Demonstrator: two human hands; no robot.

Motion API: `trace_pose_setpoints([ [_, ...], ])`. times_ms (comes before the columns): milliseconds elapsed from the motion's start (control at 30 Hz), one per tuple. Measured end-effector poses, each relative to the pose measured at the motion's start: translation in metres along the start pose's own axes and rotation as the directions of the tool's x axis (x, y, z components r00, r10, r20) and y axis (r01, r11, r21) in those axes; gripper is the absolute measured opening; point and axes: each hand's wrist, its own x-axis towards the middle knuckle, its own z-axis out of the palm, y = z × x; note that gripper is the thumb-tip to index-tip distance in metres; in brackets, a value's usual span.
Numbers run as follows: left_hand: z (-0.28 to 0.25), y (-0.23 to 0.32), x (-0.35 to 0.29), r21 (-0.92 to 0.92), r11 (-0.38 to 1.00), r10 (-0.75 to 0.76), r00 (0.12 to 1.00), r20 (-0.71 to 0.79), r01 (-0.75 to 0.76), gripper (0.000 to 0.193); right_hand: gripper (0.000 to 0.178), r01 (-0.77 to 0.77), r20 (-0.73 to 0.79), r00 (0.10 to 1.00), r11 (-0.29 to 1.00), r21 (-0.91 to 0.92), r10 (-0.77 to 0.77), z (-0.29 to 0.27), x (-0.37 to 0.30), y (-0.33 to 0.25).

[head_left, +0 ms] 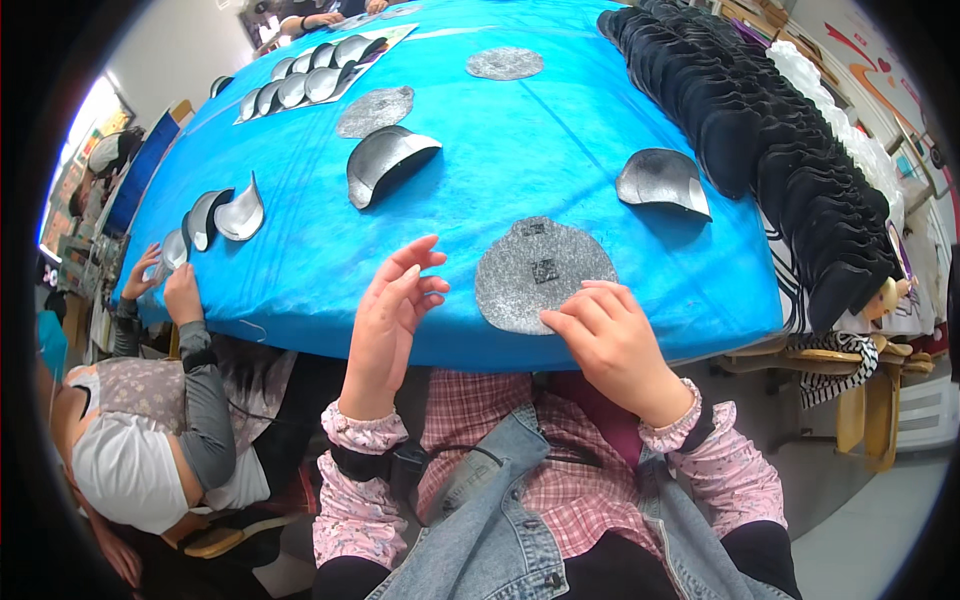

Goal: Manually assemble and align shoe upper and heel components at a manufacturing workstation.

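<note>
A flat, round, speckled grey piece with two small dark square patches lies on the blue table cover near the front edge. My right hand is at its lower right rim, thumb and fingers pinched together on the edge. To the left of the piece, my left hand is raised with its fingers apart and nothing in it. Beyond my hands stands a curved black-and-grey shell-like piece, and another curved piece sits to the right.
Long rows of nested black curved pieces line the table's right side. Farther off lie two more grey rounds and a sheet holding several curved pieces. A person at the left handles curved pieces; another person's hands show at the far end.
</note>
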Motion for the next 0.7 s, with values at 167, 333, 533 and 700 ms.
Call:
trace_pose_setpoints([
  [167, 0.004, -0.010, -0.002, -0.095, 0.993, -0.066, 0.998, 0.013, 0.067, 0.046, 0.020, -0.184, -0.273, 0.886, 0.825, 0.534, 0.374, -0.025, 0.015, -0.012],
  [333, 0.013, -0.011, -0.013, -0.234, 0.957, -0.111, 0.962, 0.249, 0.171, 0.059, 0.027, -0.140, 0.089, 0.663, 0.007, 0.990, 0.743, -0.015, 0.023, -0.015],
  [533, 0.022, 0.003, -0.013, -0.395, 0.903, -0.070, 0.964, 0.256, 0.170, 0.055, 0.030, -0.383, 0.482, 0.633, -0.296, 0.875, 0.606, -0.014, 0.008, -0.006],
  [700, 0.029, 0.004, -0.008, -0.524, 0.751, -0.246, 0.907, 0.343, 0.402, 0.050, 0.025, -0.304, 0.266, 0.644, -0.078, 0.949, 0.717, -0.009, 0.013, -0.005],
])
